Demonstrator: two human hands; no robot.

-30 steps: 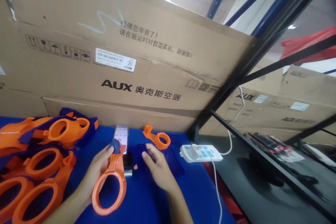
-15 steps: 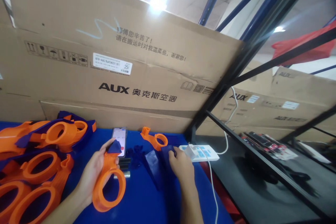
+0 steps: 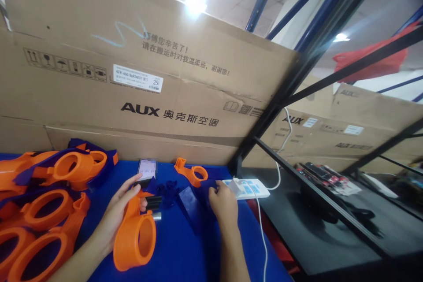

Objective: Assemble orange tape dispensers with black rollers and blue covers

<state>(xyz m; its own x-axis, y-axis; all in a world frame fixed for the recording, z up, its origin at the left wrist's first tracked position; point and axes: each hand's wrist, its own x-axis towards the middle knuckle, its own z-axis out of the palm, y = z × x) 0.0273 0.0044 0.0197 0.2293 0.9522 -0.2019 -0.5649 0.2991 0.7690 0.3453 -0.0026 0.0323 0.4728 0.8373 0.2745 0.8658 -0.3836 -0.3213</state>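
Note:
My left hand (image 3: 116, 216) is closed around the handle of an orange plastic tape dispenser (image 3: 134, 246), its open ring hanging low toward me. A dark piece (image 3: 142, 182) shows at the dispenser's upper end, by my thumb. My right hand (image 3: 223, 200) has its fingers curled and pressed together on a dark blue, thin strip (image 3: 205, 191) lying on the table; the fingertips are partly hidden. Beside that strip lies a shiny dark blue flat piece (image 3: 190, 202), with crumpled blue scraps (image 3: 168, 191) to its left. Another orange dispenser (image 3: 194, 175) rests just beyond.
Several orange dispensers (image 3: 49, 207) and blue strips are piled at the left. A phone (image 3: 147, 169) leans near the cardboard box (image 3: 172, 88). Dark rods (image 3: 153, 202) lie beside my left hand. A white power strip (image 3: 251, 188) with a cable sits right of my right hand, before a metal rack (image 3: 274, 114).
My left hand has tilted the dispenser, so its ring now shows more of its outer side. The dark piece at its tip has turned. My right hand stays at the blue strip.

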